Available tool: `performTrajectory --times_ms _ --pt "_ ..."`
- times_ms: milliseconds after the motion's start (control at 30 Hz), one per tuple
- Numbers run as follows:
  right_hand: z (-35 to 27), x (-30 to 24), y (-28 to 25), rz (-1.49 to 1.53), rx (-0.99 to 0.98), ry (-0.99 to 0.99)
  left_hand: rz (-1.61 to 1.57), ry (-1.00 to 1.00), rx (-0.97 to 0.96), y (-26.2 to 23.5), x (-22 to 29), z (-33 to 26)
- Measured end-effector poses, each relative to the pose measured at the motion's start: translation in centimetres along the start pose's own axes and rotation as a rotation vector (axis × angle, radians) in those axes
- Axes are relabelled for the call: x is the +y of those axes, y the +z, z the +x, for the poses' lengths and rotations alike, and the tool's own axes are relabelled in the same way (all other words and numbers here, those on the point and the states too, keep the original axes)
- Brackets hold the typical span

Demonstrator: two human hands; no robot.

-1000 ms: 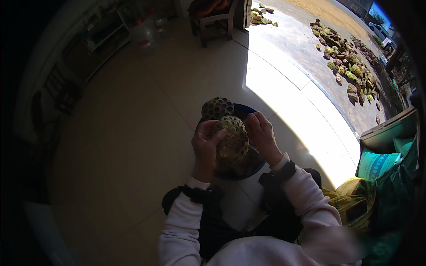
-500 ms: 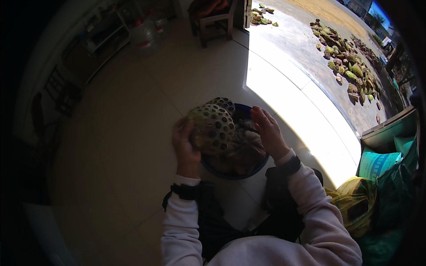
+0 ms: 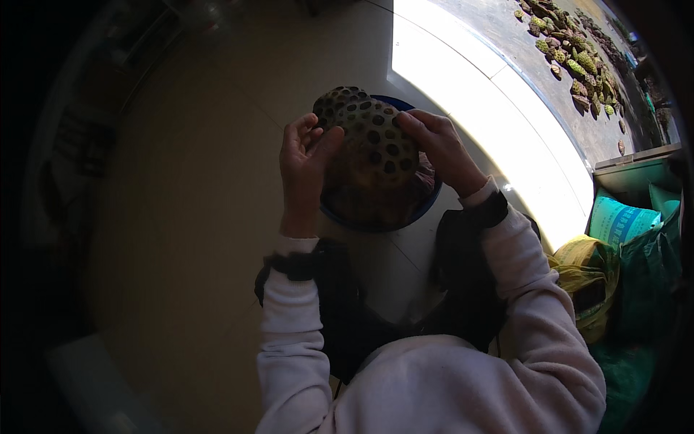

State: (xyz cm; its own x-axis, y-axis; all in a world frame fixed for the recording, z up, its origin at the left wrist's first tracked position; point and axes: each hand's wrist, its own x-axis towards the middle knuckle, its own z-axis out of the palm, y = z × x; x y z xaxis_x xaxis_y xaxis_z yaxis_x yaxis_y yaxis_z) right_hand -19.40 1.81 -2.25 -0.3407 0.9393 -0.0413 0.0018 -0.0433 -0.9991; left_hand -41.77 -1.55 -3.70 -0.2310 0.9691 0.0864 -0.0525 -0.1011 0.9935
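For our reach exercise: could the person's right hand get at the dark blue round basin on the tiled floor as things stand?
Probably yes. The right hand hovers just above the dark blue round basin, but with the left hand it holds the brown holed seed pod, so it is occupied.

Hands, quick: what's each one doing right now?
Left hand: fingers curled on the left side of the dried lotus pod, gripping it.
Right hand: gripping the pod's right edge.

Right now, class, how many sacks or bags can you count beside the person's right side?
3: a turquoise sack against the box, a yellow bag next to the right arm, and a dark green sack behind them. More may be hidden at the dark rim.
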Motion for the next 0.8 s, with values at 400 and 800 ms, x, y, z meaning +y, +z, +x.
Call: performTrajectory --times_ms 400,800 --pt "-0.1 -0.3 1.1 0.295 0.018 0.121 -0.095 -0.16 -0.208 1.0 1.9 -0.6" --pt "-0.4 0.1 1.4 -0.157 0.081 -0.073 -0.249 -0.225 -0.196 1.9 -0.5 -1.2"
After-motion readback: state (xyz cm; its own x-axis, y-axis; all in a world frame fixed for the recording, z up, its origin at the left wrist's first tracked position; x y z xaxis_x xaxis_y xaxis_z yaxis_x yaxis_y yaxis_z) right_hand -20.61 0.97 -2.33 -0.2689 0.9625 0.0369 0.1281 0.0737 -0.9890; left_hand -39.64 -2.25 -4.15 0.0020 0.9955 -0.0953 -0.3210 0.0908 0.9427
